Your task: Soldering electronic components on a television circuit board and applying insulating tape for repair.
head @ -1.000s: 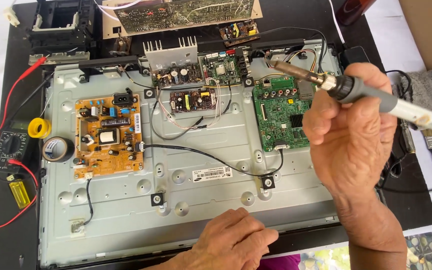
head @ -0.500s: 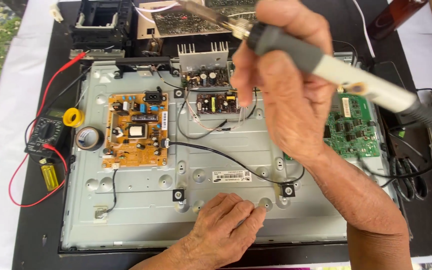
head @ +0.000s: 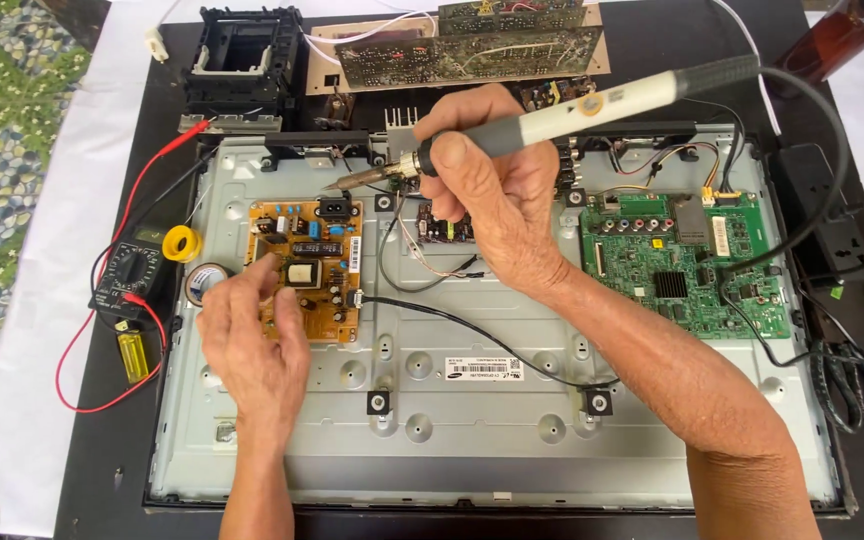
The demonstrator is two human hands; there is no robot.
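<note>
Over the orange power board [head: 304, 270], at nine o'clock on the metal chassis [head: 472, 440], the left hand [head: 252, 335] is now set, fingers loosely curled on its edge; half a second ago it was lying flat at six. The soldering iron [head: 552, 115] is clenched in the right hand [head: 497, 195], tip brought toward that board. Work is judged shifted there. A multimeter [head: 127, 280] lies on the black mat [head: 102, 480].
</note>
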